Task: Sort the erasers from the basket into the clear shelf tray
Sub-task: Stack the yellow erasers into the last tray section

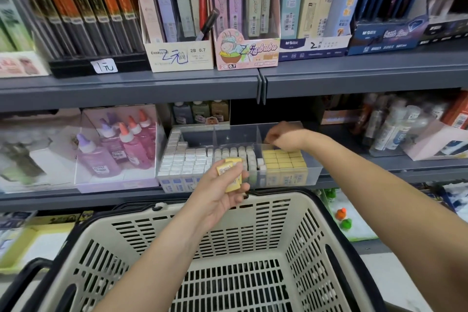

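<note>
Your left hand (220, 194): fingers curled round small yellow wrapped erasers (233, 183), above the beige slotted plastic basket (316, 223).
Your right hand (281, 135): blurred, over the stacked yellow erasers (283, 159) in the right compartment of the clear shelf tray (314, 173); grip unreadable.

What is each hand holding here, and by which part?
Left hand pinches yellow erasers by their sides. Right hand, blurred over the clear tray: cannot tell.

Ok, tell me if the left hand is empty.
No, the left hand grips yellow erasers above the basket.
</note>
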A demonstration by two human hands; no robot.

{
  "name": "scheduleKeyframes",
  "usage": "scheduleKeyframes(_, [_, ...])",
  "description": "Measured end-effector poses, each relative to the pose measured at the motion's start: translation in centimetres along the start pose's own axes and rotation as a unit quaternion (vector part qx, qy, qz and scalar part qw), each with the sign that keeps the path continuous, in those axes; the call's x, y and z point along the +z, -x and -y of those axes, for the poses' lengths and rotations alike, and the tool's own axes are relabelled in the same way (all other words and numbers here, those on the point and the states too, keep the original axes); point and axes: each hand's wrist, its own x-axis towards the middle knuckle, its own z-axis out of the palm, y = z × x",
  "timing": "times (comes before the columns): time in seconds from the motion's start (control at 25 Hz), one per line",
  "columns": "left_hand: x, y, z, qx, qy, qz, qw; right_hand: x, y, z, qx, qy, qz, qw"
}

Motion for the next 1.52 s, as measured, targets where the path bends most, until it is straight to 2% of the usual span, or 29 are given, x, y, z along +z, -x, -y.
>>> scheduleKeyframes(0.08, [-0.2, -0.4, -0.4, 0.003, -0.008, -0.014, 1.0, 0.3, -0.1, -0.1, -0.003, 0.004, 0.036, 0.999])
scheduleKeyframes(0.16, [-0.1, -0.7, -0.7, 0.005, -0.013, -0.013, 1.0, 0.0, 0.3, 0.0, -0.01, 0.021, 0.024, 0.999])
scheduleKeyframes(0.24, [0.2, -0.9, -0.6, 0.01, -0.021, 0.002, 1.0, -0.2, 1.3, 0.6, -0.025, -0.013, -0.073, 0.997])
scheduleKeyframes(0.28, [0.3, -1.0, -0.5, 0.011, -0.024, 0.005, 1.0, -0.2, 2.2, 1.1, -0.047, -0.082, -0.126, 0.988])
scheduleKeyframes(0.32, [0.5, -1.0, -0.4, 0.012, -0.028, 0.006, 1.0, -0.2, 3.4, 1.8, -0.077, -0.181, -0.144, 0.97])
scheduleKeyframes(0.36, [0.8, -1.2, -0.3, 0.014, -0.033, 0.007, 0.999, -0.3, 4.6, 2.5, -0.116, -0.268, -0.127, 0.948])
scheduleKeyframes(0.4, [1.0, -1.3, -0.2, 0.018, -0.042, 0.009, 0.999, -0.4, 5.7, 3.0, -0.151, -0.307, -0.097, 0.935])
scheduleKeyframes(0.48, [1.6, -1.4, 0.0, 0.02, -0.048, 0.019, 0.998, -0.5, 7.0, 3.3, -0.181, -0.299, -0.054, 0.935])
scheduleKeyframes(0.56, [2.1, -1.4, 0.1, 0.016, -0.014, 0.021, 1.0, -0.7, 7.5, 2.9, -0.176, -0.311, -0.049, 0.933])
scheduleKeyframes(0.68, [2.3, -1.6, -0.2, -0.003, 0.049, -0.022, 0.999, -0.8, 8.0, 1.8, -0.17, -0.375, -0.032, 0.911])
scheduleKeyframes(0.8, [2.3, -1.8, -0.5, 0.006, 0.041, -0.046, 0.998, -0.4, 8.3, 1.0, -0.171, -0.415, -0.02, 0.893])
scheduleKeyframes(1.0, [2.3, -1.8, -0.2, 0.06, 0.012, -0.047, 0.997, 0.4, 7.9, 0.7, -0.074, -0.514, 0.005, 0.855])
scheduleKeyframes(1.08, [2.4, -2.0, -0.1, 0.077, -0.018, -0.051, 0.996, 0.0, 7.2, 0.7, -0.054, -0.511, -0.007, 0.858])
scheduleKeyframes(1.16, [2.4, -2.2, -0.3, 0.085, -0.041, -0.069, 0.993, -1.1, 5.8, 0.1, -0.015, -0.489, -0.09, 0.868])
scheduleKeyframes(1.2, [2.2, -2.4, -0.4, 0.08, -0.049, -0.083, 0.992, -1.7, 4.9, -0.4, 0.013, -0.445, -0.14, 0.885])
scheduleKeyframes(1.28, [1.8, -2.4, -0.6, 0.064, -0.053, -0.102, 0.991, -2.3, 3.2, -1.0, 0.054, -0.273, -0.199, 0.94])
scheduleKeyframes(1.36, [1.1, -2.3, -0.7, 0.062, -0.049, -0.094, 0.992, -1.9, 1.8, -0.7, 0.038, -0.125, -0.192, 0.973])
scheduleKeyframes(1.52, [-0.1, -2.0, -0.6, 0.112, -0.126, -0.068, 0.983, 0.1, 0.0, 0.5, 0.002, -0.041, -0.072, 0.997])
